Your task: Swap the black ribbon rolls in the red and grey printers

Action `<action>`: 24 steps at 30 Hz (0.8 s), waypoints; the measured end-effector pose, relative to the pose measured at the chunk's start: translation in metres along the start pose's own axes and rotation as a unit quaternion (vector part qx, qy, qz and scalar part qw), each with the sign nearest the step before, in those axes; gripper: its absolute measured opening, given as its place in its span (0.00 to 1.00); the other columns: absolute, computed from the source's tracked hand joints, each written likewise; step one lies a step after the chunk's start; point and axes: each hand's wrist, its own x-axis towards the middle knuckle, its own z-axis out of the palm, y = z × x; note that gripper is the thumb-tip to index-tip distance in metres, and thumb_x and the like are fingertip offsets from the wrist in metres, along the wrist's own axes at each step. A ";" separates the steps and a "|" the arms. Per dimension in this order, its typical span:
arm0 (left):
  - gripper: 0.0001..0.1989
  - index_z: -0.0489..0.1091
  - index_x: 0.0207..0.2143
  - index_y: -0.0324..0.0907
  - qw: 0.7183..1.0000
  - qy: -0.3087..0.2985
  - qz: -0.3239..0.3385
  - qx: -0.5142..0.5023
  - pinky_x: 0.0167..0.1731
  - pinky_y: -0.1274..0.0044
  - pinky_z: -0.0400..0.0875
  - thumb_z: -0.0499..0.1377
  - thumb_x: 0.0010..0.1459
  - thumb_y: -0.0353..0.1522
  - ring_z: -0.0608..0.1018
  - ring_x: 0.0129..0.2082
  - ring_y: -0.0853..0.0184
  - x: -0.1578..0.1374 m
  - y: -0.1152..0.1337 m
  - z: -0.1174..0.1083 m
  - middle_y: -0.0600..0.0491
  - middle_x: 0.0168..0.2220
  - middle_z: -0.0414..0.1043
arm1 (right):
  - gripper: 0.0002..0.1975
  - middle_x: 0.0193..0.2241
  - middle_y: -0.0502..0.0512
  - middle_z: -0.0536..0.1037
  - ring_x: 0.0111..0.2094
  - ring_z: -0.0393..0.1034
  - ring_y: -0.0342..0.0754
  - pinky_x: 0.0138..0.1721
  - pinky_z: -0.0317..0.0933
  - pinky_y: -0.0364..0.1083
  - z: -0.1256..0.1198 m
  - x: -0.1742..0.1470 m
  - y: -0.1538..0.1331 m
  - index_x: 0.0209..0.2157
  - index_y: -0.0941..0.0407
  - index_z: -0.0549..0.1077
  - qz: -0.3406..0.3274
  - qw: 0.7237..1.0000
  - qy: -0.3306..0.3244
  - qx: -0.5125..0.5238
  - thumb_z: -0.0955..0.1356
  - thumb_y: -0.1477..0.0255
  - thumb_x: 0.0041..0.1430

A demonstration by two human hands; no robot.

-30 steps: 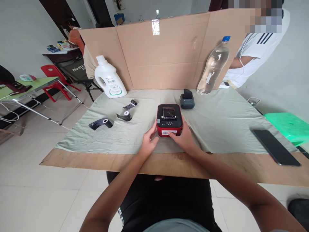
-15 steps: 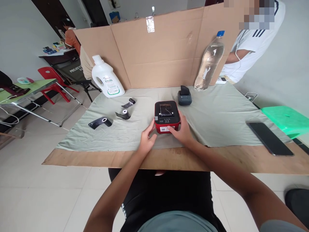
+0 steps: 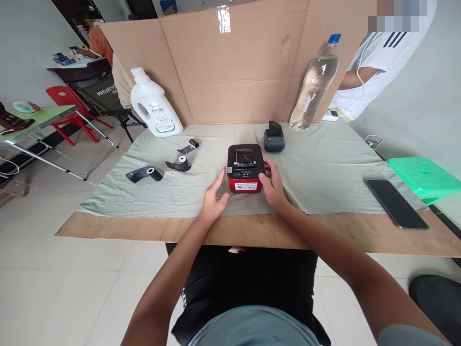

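Red-black device (image 3: 245, 169): label (image 3: 246, 186) now uncovered; left hand (image 3: 213, 199) spread alongside, empty; right hand (image 3: 274, 187) loosely touching, unclenched; hold seemingly easing.

A black top and red sides are recorded on the box-shaped device (image 3: 246, 166); its front label (image 3: 246, 186) is printed in black on white. Three rolls (image 3: 154, 174) are noted as black, two with white cores. The cloth (image 3: 209, 202) is seen as pale grey-green, the surface (image 3: 245, 233) as brown wood-grained. The plastic bottle (image 3: 317, 81) is capped in blue; the jug (image 3: 153, 103) is coloured white.
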 end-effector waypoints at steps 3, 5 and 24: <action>0.39 0.57 0.72 0.47 1.000 0.012 0.012 0.007 0.67 0.63 0.69 0.54 0.58 0.25 0.64 0.72 0.56 0.001 -0.004 -0.002 0.51 0.72 0.59 | 0.26 0.62 0.62 0.68 0.61 0.65 0.58 0.60 0.65 0.63 -0.001 0.000 -0.002 0.65 0.48 0.62 -0.012 1.000 0.002 -0.008 0.64 0.59 0.69; 0.39 0.57 0.72 0.48 1.000 0.023 0.017 0.011 0.66 0.63 0.70 0.54 0.58 0.25 0.65 0.71 0.56 0.001 -0.005 -0.003 0.51 0.72 0.60 | 0.26 0.61 0.62 0.68 0.61 0.65 0.58 0.61 0.64 0.64 -0.002 0.000 -0.003 0.65 0.48 0.62 -0.018 1.000 0.004 -0.011 0.64 0.59 0.68; 0.09 0.81 0.34 0.44 0.987 0.056 0.068 -0.134 0.35 0.74 0.78 0.59 0.63 0.31 0.84 0.34 0.64 0.037 0.037 -0.044 0.51 0.32 0.83 | 0.13 0.36 0.53 0.76 0.42 0.73 0.51 0.48 0.70 0.53 -0.043 0.037 -0.074 0.38 0.52 0.74 -0.126 0.991 0.031 -0.039 0.65 0.58 0.68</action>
